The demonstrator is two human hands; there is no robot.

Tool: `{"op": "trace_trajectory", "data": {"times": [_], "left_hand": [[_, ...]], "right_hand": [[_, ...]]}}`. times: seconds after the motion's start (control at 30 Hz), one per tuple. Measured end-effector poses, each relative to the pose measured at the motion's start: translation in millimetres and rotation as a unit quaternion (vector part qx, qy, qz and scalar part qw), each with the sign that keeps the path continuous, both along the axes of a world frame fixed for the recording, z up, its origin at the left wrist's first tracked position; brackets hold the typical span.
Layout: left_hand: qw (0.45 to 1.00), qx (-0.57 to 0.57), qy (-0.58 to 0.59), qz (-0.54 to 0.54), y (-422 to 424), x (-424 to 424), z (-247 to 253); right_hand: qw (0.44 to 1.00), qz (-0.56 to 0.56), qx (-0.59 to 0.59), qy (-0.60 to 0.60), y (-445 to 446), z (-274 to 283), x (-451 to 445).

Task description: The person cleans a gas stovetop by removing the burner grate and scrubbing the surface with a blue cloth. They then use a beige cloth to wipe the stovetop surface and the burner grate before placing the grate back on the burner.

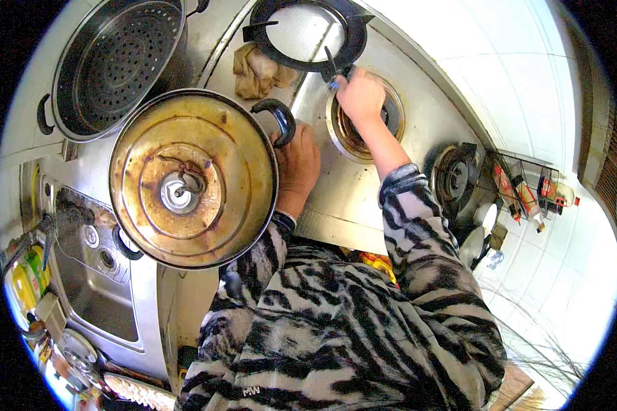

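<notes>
A wide metal pot (236,205) with black side handles shows a brown-stained round face with concentric rings; whether this is its lid or inside is unclear. It overlaps my left sleeve. My left hand (302,162) grips it at the right side, by the curved handle, fingers partly hidden. At the top, my right hand (362,95) is closed on a prong of a black pan support ring (357,38), beside a round burner recess (339,126). A crumpled brown cloth (254,72) lies below and left of the ring, on the steel cooktop (334,205).
At the upper left stands a perforated steamer pot (118,61). A steel sink (95,303) is at the left, with bottles (25,277) by its edge. Another black burner (452,174) lies to the right, near a wire rack (524,169) of bottles on the tiled wall.
</notes>
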State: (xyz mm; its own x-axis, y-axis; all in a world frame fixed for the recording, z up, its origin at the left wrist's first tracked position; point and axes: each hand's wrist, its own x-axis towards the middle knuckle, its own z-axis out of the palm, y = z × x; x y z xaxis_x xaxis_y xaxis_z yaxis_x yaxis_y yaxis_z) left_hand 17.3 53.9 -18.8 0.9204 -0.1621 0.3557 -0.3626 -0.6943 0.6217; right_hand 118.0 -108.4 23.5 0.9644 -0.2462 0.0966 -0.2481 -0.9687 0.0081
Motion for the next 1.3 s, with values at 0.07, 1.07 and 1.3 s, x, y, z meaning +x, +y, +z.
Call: {"op": "trace_trajectory", "data": {"times": [0.07, 1.07, 1.3], "left_hand": [[0.999, -0.008, 0.04, -0.023, -0.3, -0.2, 2.2], [0.998, -0.046, 0.032, -0.009, -1.3, -2.2, -4.0], [0.998, -0.035, 0.055, -0.002, -3.9, -3.6, -0.2]], "right_hand": [[0.998, 0.044, 0.029, -0.026, 5.5, -0.6, -11.3], [0.997, 0.028, -0.065, -0.038, 11.5, -13.4, -7.6], [0.987, 0.155, 0.027, -0.029, 33.3, 1.1, -70.0]]}}
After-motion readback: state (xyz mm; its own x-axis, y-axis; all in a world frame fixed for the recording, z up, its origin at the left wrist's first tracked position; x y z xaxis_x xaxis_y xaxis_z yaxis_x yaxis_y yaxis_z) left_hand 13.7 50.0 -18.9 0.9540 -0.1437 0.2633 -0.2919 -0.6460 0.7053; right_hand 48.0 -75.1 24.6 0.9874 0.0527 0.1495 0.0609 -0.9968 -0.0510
